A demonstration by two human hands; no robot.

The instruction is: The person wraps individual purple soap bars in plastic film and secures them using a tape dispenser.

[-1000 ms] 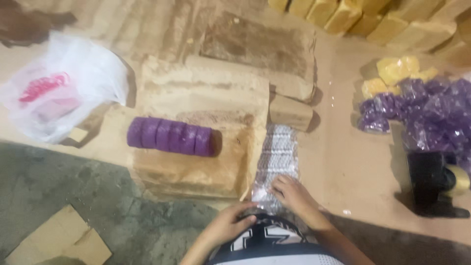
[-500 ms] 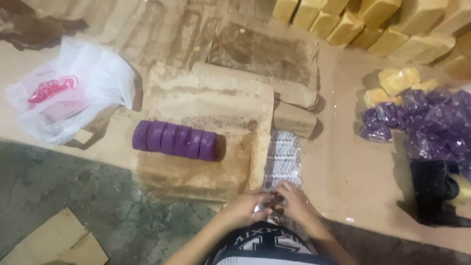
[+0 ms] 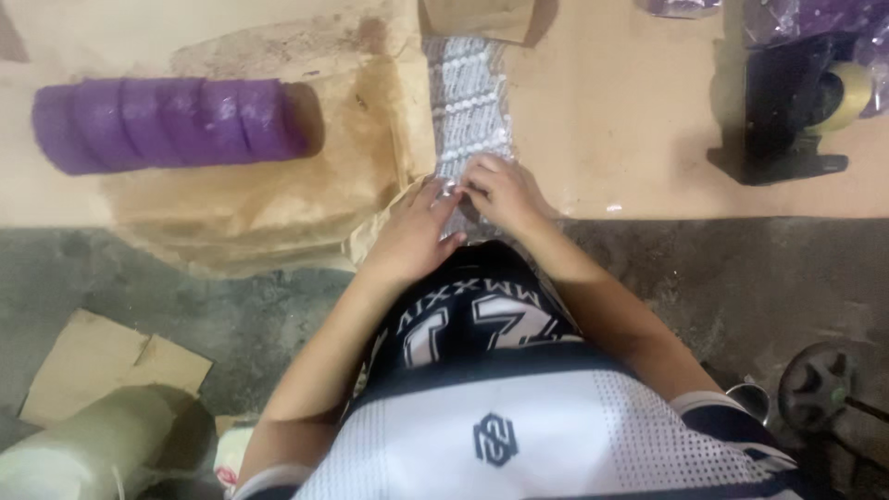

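Both hands met at near end of silvery strip (image 3: pixel 470 102), close to front edge of tan board (image 3: pixel 639 120). Left hand (image 3: pixel 414 231) curled, fingertips pinching strip's end; right hand (image 3: pixel 500 192) closed over same end from other side (exact grip hidden). Strip ran straight toward far edge. Purple roll (image 3: pixel 167 123) lay on crumpled brown paper (image 3: pixel 269 199) near left edge. Black tape dispenser (image 3: pixel 787 102) stood near right edge, well apart.
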